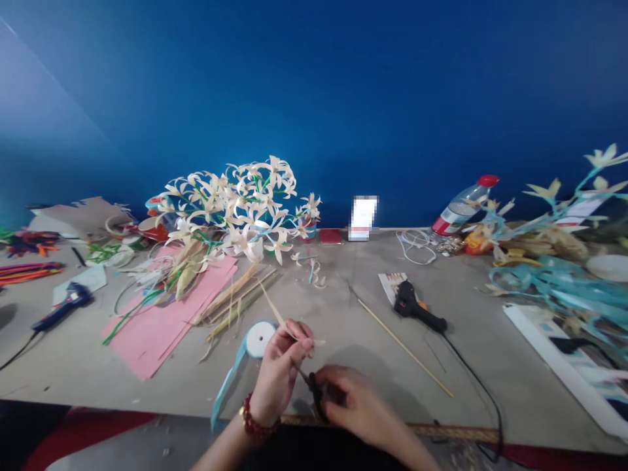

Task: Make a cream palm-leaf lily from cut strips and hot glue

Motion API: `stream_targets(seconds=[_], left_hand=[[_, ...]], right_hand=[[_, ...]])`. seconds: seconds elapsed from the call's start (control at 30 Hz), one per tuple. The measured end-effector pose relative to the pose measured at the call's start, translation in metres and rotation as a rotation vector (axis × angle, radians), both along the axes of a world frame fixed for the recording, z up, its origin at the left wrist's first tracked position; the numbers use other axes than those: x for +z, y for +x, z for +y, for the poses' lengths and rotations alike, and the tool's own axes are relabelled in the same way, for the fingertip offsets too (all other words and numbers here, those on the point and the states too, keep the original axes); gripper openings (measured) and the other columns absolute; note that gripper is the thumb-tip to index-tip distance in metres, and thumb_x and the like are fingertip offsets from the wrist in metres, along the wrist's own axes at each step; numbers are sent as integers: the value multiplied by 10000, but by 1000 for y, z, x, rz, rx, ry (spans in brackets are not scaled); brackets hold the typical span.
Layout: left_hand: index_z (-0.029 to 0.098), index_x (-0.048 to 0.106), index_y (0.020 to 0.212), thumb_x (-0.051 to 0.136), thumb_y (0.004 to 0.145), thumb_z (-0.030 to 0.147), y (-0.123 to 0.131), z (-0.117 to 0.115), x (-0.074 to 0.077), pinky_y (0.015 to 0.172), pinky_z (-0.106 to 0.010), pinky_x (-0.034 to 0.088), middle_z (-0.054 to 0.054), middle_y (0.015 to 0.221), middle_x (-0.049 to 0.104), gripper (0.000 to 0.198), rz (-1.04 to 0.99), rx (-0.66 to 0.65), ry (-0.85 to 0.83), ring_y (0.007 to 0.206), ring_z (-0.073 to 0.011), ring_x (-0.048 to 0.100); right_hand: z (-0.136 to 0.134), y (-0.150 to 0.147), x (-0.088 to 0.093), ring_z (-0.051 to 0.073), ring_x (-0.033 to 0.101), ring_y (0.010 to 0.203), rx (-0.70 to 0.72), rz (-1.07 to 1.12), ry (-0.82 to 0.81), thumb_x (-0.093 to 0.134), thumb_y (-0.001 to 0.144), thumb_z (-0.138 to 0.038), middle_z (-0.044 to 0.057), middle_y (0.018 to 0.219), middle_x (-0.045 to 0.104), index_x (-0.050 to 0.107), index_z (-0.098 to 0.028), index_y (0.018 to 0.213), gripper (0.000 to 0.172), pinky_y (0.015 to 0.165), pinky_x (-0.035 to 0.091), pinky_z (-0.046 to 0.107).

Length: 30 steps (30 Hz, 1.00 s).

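My left hand [282, 366] is closed in a pinch on a thin pale straw strip [275, 311] that runs up and to the left from my fingers. A red bead bracelet circles that wrist. My right hand [350, 399] is closed round small dark scissors [314, 389], whose blades point up toward the strip at my left fingertips. Both hands hover just above the near edge of the grey table [343, 314]. A white spool of pale blue ribbon [259, 339] lies just left of my left hand, its tail trailing off the table edge.
A bunch of cream handmade flowers [240, 203] lies at the back over pink paper [167, 314]. A black glue gun [417, 306] with its cord and a long thin stick [407, 347] lie on the right. Teal strips [554, 281], a plastic bottle [464, 206], a blue glue gun [63, 307].
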<state>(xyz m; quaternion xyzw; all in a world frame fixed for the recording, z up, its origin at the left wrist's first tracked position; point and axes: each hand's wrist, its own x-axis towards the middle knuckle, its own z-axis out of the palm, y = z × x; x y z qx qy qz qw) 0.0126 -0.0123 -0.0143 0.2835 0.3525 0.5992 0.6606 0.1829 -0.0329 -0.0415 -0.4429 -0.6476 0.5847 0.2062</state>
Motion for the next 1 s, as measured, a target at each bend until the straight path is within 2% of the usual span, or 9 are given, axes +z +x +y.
stream_targets(seconds=[0.07, 0.17, 0.27, 0.37, 0.47, 0.73, 1.0], left_hand=[[168, 563, 769, 724, 764, 172, -3, 3, -4, 655, -239, 396, 15, 779, 530, 161, -51, 36, -22, 636, -86, 490], [173, 570, 790, 737, 752, 180, -9, 8, -6, 655, -242, 402, 21, 773, 529, 172, -67, 98, -27, 631, -84, 493], [167, 593, 801, 758, 733, 194, -10, 9, -5, 645, -244, 406, 13, 789, 546, 180, -26, 114, -28, 626, -83, 493], [160, 619, 819, 762, 730, 201, -4, 7, -4, 663, -247, 422, 3, 774, 565, 173, 30, 88, -22, 650, -98, 511], [169, 631, 831, 763, 734, 211, 0, 4, -4, 699, -252, 440, 3, 752, 582, 169, 89, 65, -12, 692, -118, 535], [164, 640, 855, 760, 754, 227, -6, 3, -1, 695, -239, 445, -15, 782, 607, 169, 171, 38, 50, 722, -128, 547], [168, 598, 790, 761, 747, 217, -6, 4, 5, 674, -240, 428, -5, 738, 582, 175, 157, 13, 70, 695, -126, 522]], right_hand=[[-2, 3, -3, 104, 525, 523, 42, 69, -142, 621, 789, -287, -8, 743, 649, 622, -190, 920, 163, 498, 417, 203], [-3, 12, -11, 79, 456, 452, -44, 260, -320, 637, 802, -509, -20, 693, 617, 547, -201, 902, 336, 399, 355, 170], [-2, 18, -12, 90, 487, 518, -156, 356, -297, 703, 721, -606, -32, 665, 552, 514, -200, 822, 459, 429, 348, 165], [-1, 14, -4, 90, 489, 536, -119, 389, -297, 726, 668, -659, -19, 704, 559, 508, -194, 777, 525, 465, 358, 185], [0, 7, 3, 83, 424, 474, -97, 418, -305, 683, 648, -736, -36, 621, 541, 506, -200, 773, 578, 435, 308, 191], [2, 10, 9, 70, 368, 438, -64, 391, -359, 642, 685, -746, -34, 575, 550, 541, -181, 830, 593, 430, 261, 191], [7, 9, 5, 71, 410, 414, -77, 357, -342, 701, 617, -742, -67, 500, 513, 442, -210, 695, 597, 445, 280, 194]])
